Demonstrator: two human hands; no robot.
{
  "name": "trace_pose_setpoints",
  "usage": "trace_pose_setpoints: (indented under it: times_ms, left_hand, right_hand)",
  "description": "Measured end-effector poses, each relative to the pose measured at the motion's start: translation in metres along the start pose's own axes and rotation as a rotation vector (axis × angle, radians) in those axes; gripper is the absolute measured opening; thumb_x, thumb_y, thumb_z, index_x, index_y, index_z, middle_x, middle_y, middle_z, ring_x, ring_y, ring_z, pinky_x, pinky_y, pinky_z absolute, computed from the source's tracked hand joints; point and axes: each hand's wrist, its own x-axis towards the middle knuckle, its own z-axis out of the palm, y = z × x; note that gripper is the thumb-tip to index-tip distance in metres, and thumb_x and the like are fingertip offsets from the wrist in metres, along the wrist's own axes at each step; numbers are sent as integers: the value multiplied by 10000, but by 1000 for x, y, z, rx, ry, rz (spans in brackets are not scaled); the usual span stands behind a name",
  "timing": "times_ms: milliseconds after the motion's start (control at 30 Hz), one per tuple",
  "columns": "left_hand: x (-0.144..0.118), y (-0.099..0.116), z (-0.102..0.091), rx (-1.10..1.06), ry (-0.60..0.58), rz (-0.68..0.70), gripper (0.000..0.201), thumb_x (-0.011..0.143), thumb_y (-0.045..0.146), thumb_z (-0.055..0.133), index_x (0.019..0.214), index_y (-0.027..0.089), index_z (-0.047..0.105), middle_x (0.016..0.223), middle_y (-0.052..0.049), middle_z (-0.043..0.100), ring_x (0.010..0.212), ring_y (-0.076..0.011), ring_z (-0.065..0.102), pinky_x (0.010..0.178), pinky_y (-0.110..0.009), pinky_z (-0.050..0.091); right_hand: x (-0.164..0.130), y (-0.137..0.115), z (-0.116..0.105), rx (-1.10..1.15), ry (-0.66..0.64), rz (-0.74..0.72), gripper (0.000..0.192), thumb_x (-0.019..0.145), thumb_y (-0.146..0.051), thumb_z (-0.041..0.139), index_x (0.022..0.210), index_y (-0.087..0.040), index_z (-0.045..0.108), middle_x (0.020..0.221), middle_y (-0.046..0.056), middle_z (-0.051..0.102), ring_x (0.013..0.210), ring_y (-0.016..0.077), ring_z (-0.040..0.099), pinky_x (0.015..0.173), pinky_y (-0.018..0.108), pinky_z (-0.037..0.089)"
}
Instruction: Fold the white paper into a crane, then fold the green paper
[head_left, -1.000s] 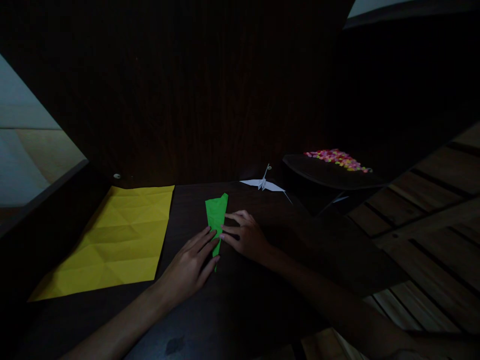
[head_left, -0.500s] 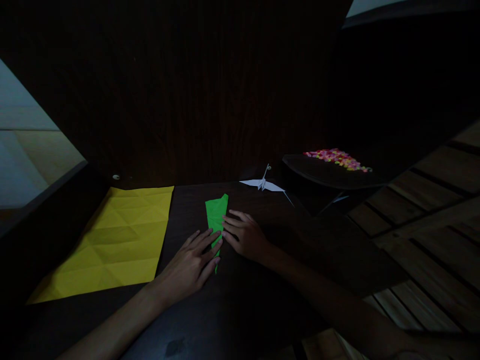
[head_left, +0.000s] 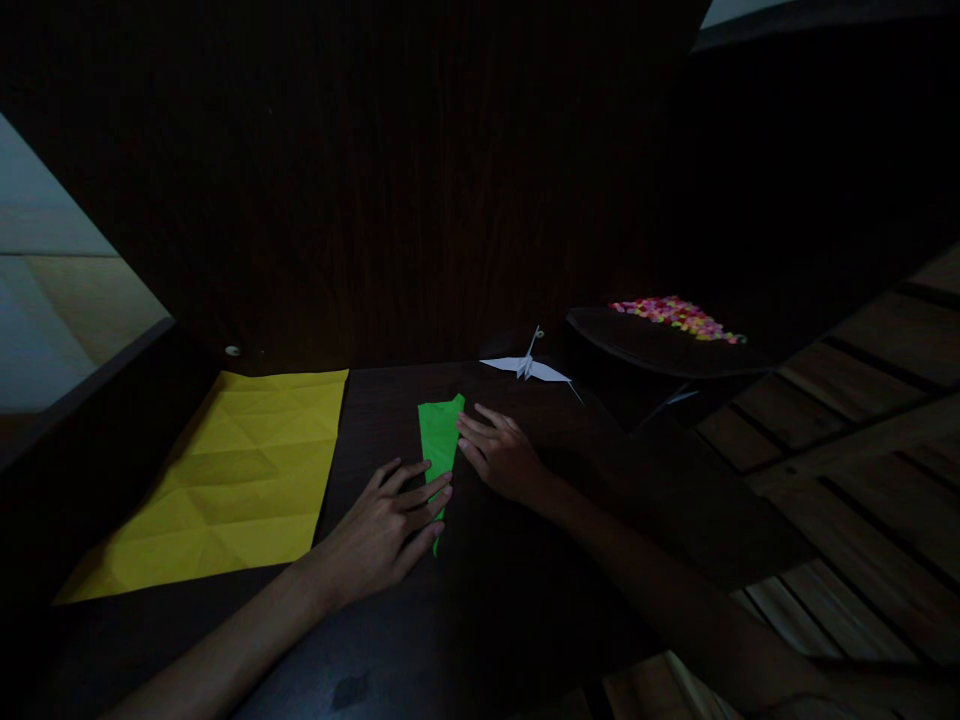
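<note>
Spreading across the dim scene is a dark table (head_left: 487, 600); everything else sits relative to the narrow green paper (head_left: 439, 445) at its middle. Left of that paper lies a large, creased yellow sheet (head_left: 225, 480), unfolded. Beyond it to the right rests a finished white paper crane (head_left: 529, 368). The green paper is already folded into a long tapered strip, though it seems far from a finished figure. The left hand (head_left: 382, 525) lies flat, fingers spread, pressing its lower end; the right hand (head_left: 502, 455) is flat too, fingertips smoothing its right edge.
</note>
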Motion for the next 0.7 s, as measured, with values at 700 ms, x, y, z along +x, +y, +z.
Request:
trace_pose_setpoints:
  times_ms: [700]
  left_hand:
    - [3, -2, 5, -206, 100, -59, 250, 910, 264, 594, 1142, 243, 688, 1198, -59, 712, 1186, -256, 596, 1045, -541, 420]
  right_hand:
    - [-1, -1, -20, 220, -30, -374, 299, 838, -173, 598, 1111, -241, 700, 1269, 57, 653, 1274, 255, 482, 998, 481, 427]
